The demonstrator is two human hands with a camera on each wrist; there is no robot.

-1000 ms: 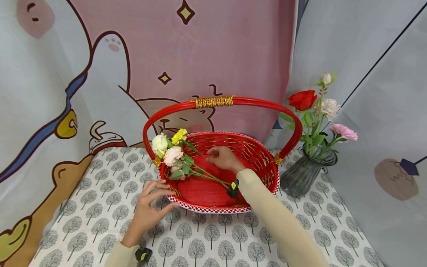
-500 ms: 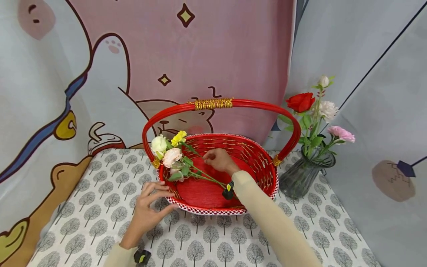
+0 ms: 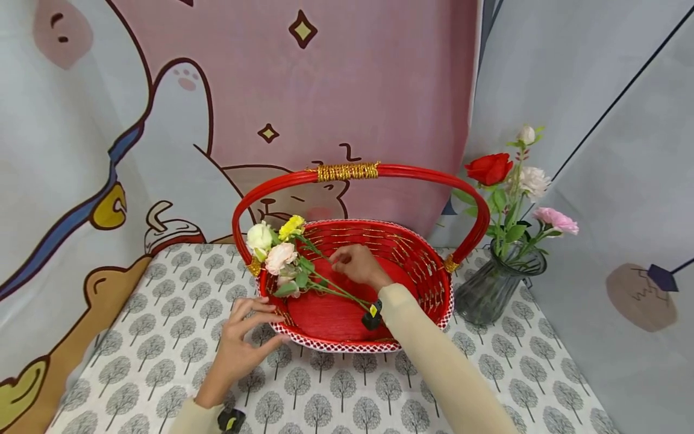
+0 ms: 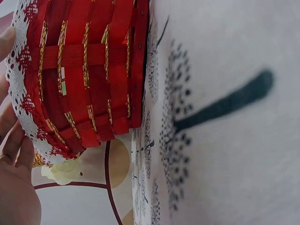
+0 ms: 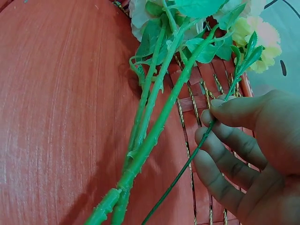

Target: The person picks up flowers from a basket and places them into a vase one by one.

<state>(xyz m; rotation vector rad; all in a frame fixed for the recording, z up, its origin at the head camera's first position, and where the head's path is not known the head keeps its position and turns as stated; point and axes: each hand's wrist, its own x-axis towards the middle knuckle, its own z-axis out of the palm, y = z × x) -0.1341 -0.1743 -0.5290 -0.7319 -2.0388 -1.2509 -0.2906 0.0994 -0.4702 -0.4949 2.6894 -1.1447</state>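
A red woven basket (image 3: 347, 325) with a lace-trimmed rim and a tall arched handle stands on the table. Inside its left part lie a white rose (image 3: 260, 237), a pale pink flower (image 3: 281, 258) and a yellow flower (image 3: 291, 227). My right hand (image 3: 359, 265) pinches the yellow flower's thin dark-green stem (image 5: 176, 180) between thumb and fingers, over the basket floor. Thicker green stems (image 5: 157, 126) run alongside, apart from my fingers. My left hand (image 3: 241, 337) rests at the basket's front-left rim, fingers spread and fairly straight; the left wrist view shows its fingertips against the lace (image 4: 28, 117).
A grey glass vase (image 3: 482, 295) holding red, white and pink flowers stands right of the basket. The basket handle (image 3: 347, 172) arches above my right hand. A tree-print cloth (image 3: 320, 392) covers the table; a cartoon-printed curtain (image 3: 379, 78) hangs behind.
My right hand has shifted slightly left inside the basket, still pinching the stem. My left hand stays at the rim. The flowers lie almost as before.
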